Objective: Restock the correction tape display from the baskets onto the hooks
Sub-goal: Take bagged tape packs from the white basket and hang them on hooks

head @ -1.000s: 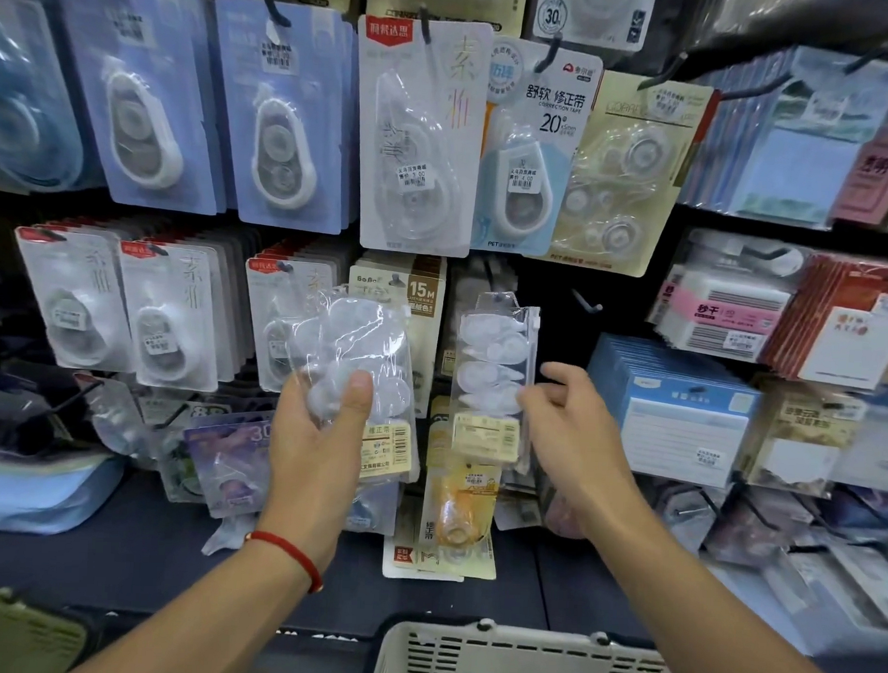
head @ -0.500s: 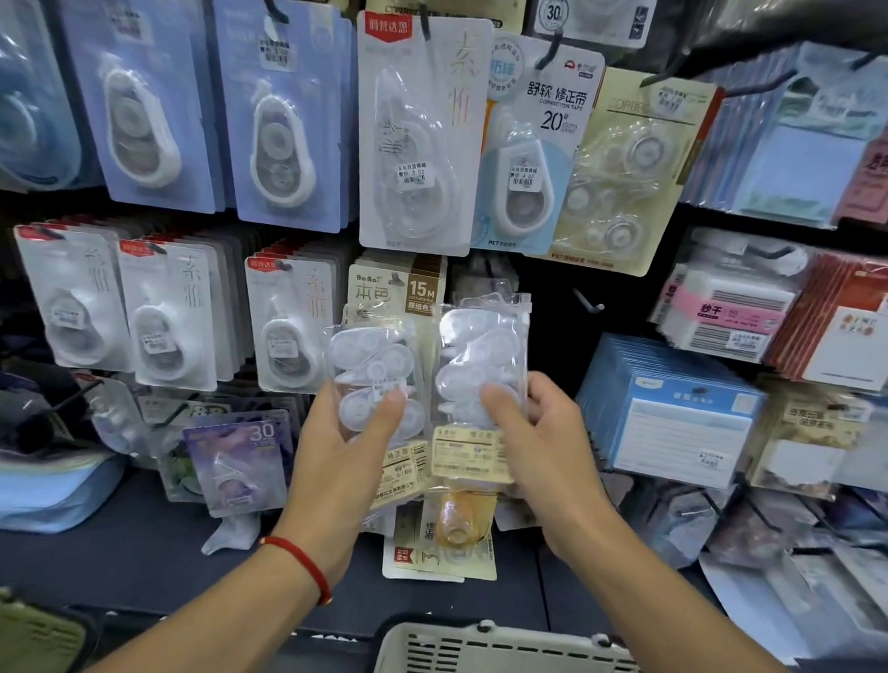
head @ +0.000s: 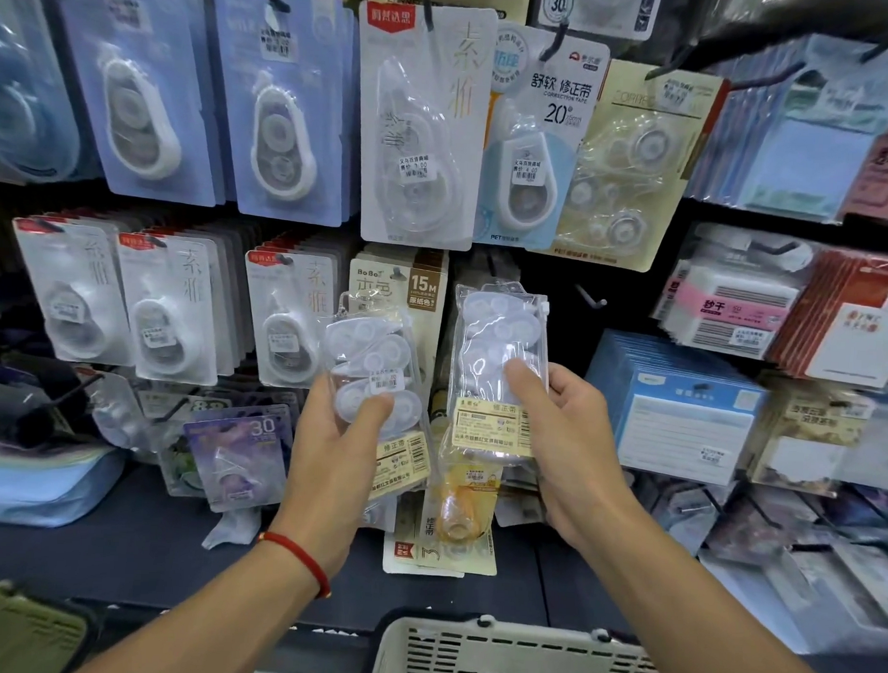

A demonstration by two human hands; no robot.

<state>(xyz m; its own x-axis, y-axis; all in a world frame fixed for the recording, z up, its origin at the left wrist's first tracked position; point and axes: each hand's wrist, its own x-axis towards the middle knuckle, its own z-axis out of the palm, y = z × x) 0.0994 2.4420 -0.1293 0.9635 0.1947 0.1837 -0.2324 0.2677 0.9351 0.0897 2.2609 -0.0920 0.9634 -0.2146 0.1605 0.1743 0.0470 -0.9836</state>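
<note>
My left hand [head: 334,463] grips a clear bag of white correction tapes [head: 365,363], tilted slightly, in front of the brown 15M card [head: 413,290]. My right hand [head: 564,441] holds a second clear correction tape bag [head: 500,338] with a yellow label, thumb pressed on its front; the bag hangs upright at the middle row of hooks. A bare hook [head: 592,298] sticks out just right of that bag. A cream basket [head: 511,656] sits below my arms at the bottom edge.
Carded correction tapes fill the upper hooks [head: 419,124] and the left middle row [head: 171,306]. Sticky-note packs [head: 681,410] hang at the right. An orange tape pack [head: 458,508] hangs below my hands. A green basket corner [head: 14,628] shows at bottom left.
My left hand carried its bag right and turned it upright beside the other bag. My right hand closed onto the hanging bag and its thumb now presses the front.
</note>
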